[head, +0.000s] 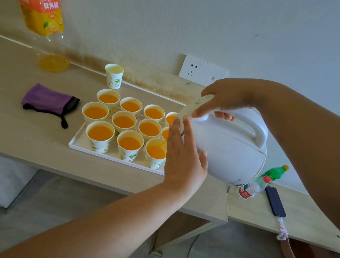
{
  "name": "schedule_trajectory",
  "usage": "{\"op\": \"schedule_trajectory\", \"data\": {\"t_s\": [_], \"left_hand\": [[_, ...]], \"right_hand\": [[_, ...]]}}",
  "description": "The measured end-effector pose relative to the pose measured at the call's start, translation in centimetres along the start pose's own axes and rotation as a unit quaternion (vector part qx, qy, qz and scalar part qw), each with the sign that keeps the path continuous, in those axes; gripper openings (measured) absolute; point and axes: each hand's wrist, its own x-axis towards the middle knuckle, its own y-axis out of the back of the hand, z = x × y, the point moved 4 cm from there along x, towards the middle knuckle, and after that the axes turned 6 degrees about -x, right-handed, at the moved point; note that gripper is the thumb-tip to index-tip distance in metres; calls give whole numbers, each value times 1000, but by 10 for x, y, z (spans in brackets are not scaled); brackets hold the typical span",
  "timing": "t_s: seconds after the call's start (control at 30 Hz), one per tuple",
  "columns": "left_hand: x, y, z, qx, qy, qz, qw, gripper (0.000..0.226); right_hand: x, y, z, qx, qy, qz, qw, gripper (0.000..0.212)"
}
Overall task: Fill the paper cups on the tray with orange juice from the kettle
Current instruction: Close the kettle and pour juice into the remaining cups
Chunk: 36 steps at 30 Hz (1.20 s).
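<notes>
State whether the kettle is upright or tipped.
Tipped: the kettle leans spout-down over the tray, gripped by the right hand.

White rectangular tray (106, 156) of paper cups (100, 133) on pale wooden table (22, 130); purple cloth pouch (48, 100) left of it, white plastic kettle (227, 150) over its right end.

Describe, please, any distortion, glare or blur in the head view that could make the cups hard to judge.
Head view: the wide-angle bend tilts the juice bottle and skews the table lines; the light is soft and even, with no glare on the cups, which look sharp; the left hand and the kettle hide the cups at the tray's right end.
</notes>
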Motion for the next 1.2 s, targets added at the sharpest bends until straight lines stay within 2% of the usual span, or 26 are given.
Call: {"op": "schedule_trajectory", "data": {"t_s": [0.3, 0.6, 0.83, 1.2], "left_hand": [[0, 4, 3, 6, 8, -6, 1000, 81], [2, 4, 5, 1, 8, -8, 1000, 81], [1, 2, 3, 2, 12, -6, 1000, 81], [3, 5, 3, 6, 8, -1, 1000, 81]], "right_hand": [[-6, 5, -5, -5, -5, -11, 1000, 37], [-5, 8, -5, -2, -10, -20, 1000, 37], [-3, 6, -7, -14, -9, -23, 1000, 45], [-6, 10, -10, -12, -13, -26, 1000, 40]]}}
